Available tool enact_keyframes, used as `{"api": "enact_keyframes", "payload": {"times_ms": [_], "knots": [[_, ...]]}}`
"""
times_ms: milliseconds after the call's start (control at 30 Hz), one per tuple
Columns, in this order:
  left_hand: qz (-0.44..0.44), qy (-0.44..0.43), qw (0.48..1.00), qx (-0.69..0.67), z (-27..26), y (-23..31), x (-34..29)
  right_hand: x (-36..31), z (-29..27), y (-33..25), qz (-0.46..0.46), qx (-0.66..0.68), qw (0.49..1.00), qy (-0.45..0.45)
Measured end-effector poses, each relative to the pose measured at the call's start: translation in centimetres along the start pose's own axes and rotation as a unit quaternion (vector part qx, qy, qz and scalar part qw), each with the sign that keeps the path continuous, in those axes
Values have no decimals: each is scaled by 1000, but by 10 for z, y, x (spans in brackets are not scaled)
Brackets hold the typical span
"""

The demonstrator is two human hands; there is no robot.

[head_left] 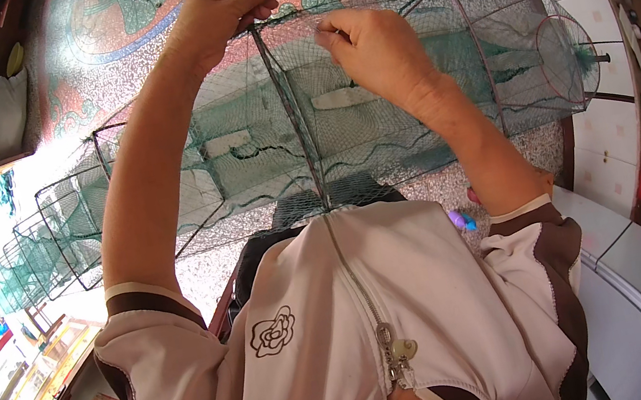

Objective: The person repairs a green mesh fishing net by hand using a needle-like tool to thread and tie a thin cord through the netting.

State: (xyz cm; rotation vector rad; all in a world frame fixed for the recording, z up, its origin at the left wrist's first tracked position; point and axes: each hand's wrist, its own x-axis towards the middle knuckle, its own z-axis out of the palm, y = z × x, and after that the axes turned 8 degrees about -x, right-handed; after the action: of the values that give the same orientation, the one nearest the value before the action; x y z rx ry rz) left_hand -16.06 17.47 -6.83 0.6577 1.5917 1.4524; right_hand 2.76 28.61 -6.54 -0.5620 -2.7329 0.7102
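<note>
The mesh fish trap (393,124) lay beyond the zip-front top (428,284), long axis crosswise, left end slanting nearer. Left hand (225,11) and right hand (379,42) curled by its far edge; whether they gripped it, I couldn't tell.

From my end I've L forearm (138,171) & R forearm (488,146) both reaching fwd, angled inward, L hand (221,13) farther out, fingers curled, R hand (378,45) nearer, thumb & index pinched tog.

The net (395,115) is thin mesh, the top (442,264) matt cloth.
</note>
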Motion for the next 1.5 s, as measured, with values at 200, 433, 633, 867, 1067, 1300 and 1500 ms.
{"api": "enact_keyframes", "payload": {"times_ms": [200,433,633,867,1067,1300,1500], "knots": [[4,1,1000,10,4,6,-6,-10,-4,-3,10,-2,1000,-19],[11,5,1000,21,4,5,-5,-6,1,-2,-3,-6,1000,1],[-11,-13,995,102,9,10,-5,2,11,-5,28,71,997,33],[59,6,990,124,13,9,-6,6,6,-14,0,40,995,96],[150,-21,988,42,2,-3,-10,30,14,-12,-78,2,983,165],[116,79,989,-49,-2,-17,-7,47,-14,-37,-205,237,936,159],[158,-3,978,133,13,1,-18,55,-75,-59,-252,506,796,218]]}}
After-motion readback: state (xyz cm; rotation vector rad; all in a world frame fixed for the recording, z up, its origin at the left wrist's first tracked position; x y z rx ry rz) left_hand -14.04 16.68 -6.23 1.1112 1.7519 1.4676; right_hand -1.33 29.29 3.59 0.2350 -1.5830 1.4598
